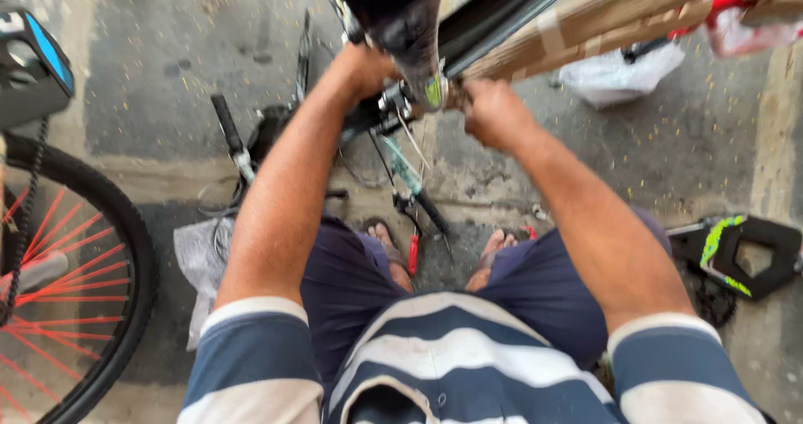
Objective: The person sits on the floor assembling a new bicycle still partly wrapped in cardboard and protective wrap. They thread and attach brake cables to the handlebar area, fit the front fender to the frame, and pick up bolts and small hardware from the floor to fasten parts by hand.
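A big bicycle wheel [67, 290] with red spokes fills the lower left of the frame. A black bicycle frame [502, 6] wrapped in brown cardboard runs across the top right. At the top middle, the left hand [368, 68] and the right hand [493, 110] are both curled tight around the bike's stem part [414, 98]. A handlebar [238, 144] hangs down left of the middle. A small red-handled screwdriver [413, 252] lies on the ground between the feet.

Soft, even daylight with no hard shadows; motion blur smears the whole view, and wide-angle distortion bends the edges.
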